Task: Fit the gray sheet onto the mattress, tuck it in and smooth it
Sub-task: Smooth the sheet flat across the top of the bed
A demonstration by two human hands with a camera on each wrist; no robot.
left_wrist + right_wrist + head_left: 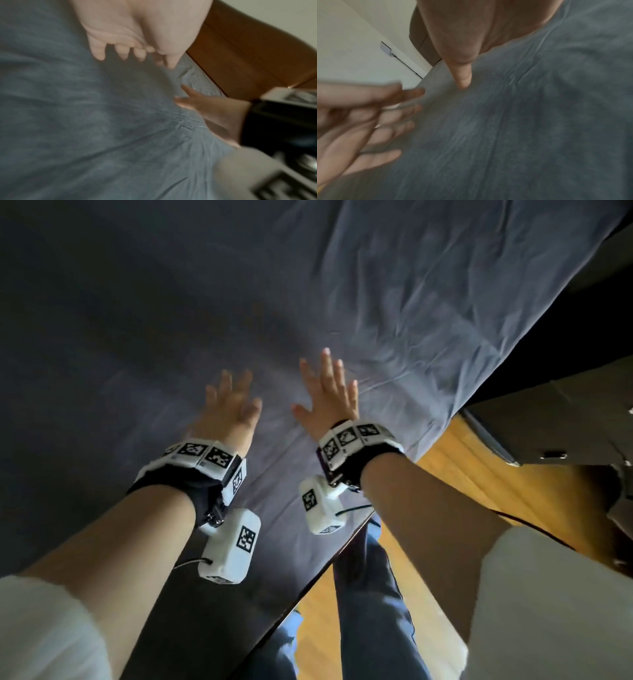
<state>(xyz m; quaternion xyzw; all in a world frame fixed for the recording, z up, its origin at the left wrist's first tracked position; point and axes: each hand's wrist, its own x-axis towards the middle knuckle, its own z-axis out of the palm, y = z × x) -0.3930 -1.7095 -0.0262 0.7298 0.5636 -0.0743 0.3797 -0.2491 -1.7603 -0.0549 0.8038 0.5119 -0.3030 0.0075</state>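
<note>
The gray sheet (239,302) covers the whole mattress top in the head view, smooth on the left and creased toward the right edge (411,313). My left hand (229,402) and right hand (327,392) lie side by side near the bed's near edge, palms down, fingers straight and spread over the sheet. In the left wrist view the left hand (130,44) hovers just over the sheet (85,121), with the right hand (202,106) flat beside small creases. From the right wrist, the right hand's thumb (464,75) touches the sheet (522,121). Neither hand holds anything.
The bed's near edge (342,546) runs diagonally past my legs (370,594) on the wooden floor (455,474). The sheet's side hangs over the right edge (513,364). A dark piece of furniture (555,422) stands at the right, close to the bed.
</note>
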